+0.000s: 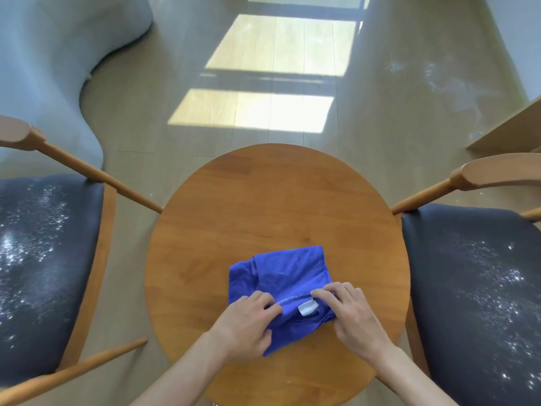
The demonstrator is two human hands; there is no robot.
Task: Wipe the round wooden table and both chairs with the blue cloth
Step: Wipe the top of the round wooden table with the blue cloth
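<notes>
Now both hands, left hand [244, 326] and right hand [352, 313], pinch blue cloth [285, 278] hem near desk [234, 200] near edge, likely folding pad for wiping.

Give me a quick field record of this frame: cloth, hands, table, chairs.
cloth: blue cloth, folded, lying on the near half of the table, white tag up
left hand: pinches the cloth's near left edge
right hand: pinches the cloth by the tag
table: round wooden table, far half bare
left chair: dark seat, white powder specks
right chair: dark seat, white powder specks
</notes>
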